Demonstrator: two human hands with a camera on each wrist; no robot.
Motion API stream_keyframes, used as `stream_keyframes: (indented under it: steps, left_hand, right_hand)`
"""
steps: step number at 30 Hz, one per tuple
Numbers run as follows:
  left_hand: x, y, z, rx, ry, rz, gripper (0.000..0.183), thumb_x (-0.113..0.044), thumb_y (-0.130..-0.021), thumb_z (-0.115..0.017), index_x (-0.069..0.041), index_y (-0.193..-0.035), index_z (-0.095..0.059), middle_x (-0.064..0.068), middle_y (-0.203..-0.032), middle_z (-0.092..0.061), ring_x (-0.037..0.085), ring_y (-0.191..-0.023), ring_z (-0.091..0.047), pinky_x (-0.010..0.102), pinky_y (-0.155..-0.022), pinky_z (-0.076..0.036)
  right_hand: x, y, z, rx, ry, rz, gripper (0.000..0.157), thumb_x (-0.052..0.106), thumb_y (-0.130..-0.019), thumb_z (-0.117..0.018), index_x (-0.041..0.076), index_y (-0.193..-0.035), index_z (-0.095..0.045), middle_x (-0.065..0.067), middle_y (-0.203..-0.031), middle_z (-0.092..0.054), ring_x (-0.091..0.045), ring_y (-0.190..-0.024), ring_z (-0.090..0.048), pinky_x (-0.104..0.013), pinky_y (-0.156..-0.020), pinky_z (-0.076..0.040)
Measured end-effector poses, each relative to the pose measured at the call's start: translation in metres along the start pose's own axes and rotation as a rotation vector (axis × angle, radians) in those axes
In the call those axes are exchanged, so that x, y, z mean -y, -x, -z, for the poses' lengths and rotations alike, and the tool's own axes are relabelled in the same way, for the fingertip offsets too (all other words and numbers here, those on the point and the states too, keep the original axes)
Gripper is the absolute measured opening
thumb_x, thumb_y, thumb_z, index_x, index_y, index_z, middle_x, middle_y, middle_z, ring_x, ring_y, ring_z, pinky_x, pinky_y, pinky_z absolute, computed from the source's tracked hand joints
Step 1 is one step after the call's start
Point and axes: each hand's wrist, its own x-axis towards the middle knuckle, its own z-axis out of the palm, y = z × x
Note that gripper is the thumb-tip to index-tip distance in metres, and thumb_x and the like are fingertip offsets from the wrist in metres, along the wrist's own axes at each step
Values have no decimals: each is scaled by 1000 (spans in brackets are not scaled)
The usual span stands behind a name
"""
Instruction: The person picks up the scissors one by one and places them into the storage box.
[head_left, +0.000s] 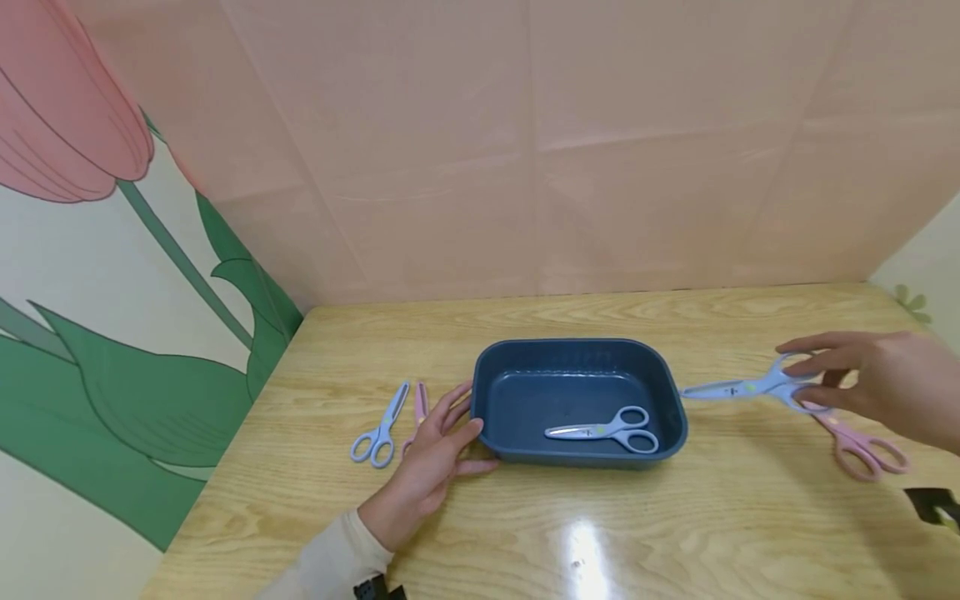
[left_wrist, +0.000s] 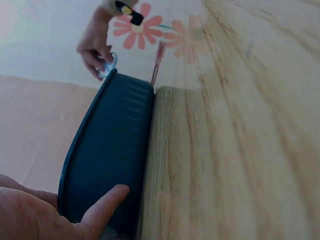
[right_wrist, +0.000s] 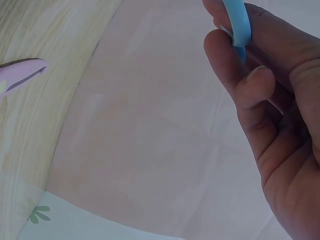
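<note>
A dark blue rectangular tray (head_left: 577,460) sits on the table, with light-blue-handled scissors (head_left: 600,432) lying inside. My left hand (head_left: 427,467) holds its near left corner, fingers along the left end and one digit against the front wall; the left wrist view shows this tray wall (left_wrist: 107,145) from the side. Off the tray's right end, my right hand (head_left: 862,375) pinches another pair of light blue scissors (head_left: 750,388) by the handle loops, blades pointing left at the tray's rim. In the right wrist view, a blue loop (right_wrist: 239,25) shows between the fingers.
Pink scissors (head_left: 862,446) lie on the table below my right hand. Left of the tray are light blue scissors (head_left: 381,429) and pink scissors (head_left: 421,402), the latter partly hidden by my left hand. A pink-covered wall (head_left: 525,167) rises behind the wooden table (head_left: 450,542).
</note>
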Motion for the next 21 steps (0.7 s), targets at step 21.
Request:
stream_keyframes:
  steps: [21]
  left_hand:
    - [0, 0, 0, 0, 2, 1, 57, -9, -103, -51, -20, -155, -32, 15, -164, -27, 40, -132, -53, 57, -85, -58]
  right_hand:
    - [4, 2, 2, -61, -114, -43, 38, 34, -49, -89, 17, -81, -79, 56, -120, -37, 27, -66, -50, -7, -39, -23]
